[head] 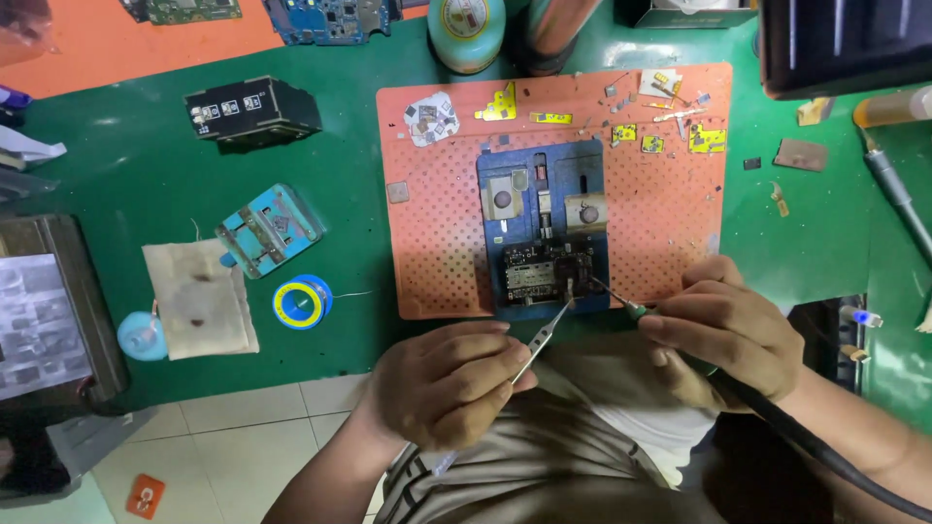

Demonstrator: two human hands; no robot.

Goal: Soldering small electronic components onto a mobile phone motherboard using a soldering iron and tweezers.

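Bench observation, person seated at a green work mat (pixel 369 291). An orange perforated pad (pixel 437 243) lies at centre; on it sits a blue holder (pixel 490 194) carrying a dark circuit board (pixel 539 274) at its 6 o'clock end.

Left hand (pixel 442 383): fingers pressed together, pinching metal tweezers (pixel 544 335). The tweezers run toward 1 o'clock from the hand; their tips meet the circuit board at its lower right area.

Right hand (pixel 723 330): fingers closed in a pen-style pinch on a soldering iron (pixel 631 309). The iron's thin tip points toward 10 o'clock and ends on the board just beside the tweezer tips. A black cable (pixel 825 456) leaves the hand toward 5 o'clock.

Both tool points converge on the same spot of the board; whether they touch each other I cannot tell.

Surroundings: small yellow and silver parts (pixel 680 131) scattered at 12 to 1 o'clock on the pad. At 9 o'clock from the pad, a solder spool (pixel 301 303), a stained cloth (pixel 199 301), a light-blue clamp fixture (pixel 270 231). A black box (pixel 252 112) at 10 o'clock.
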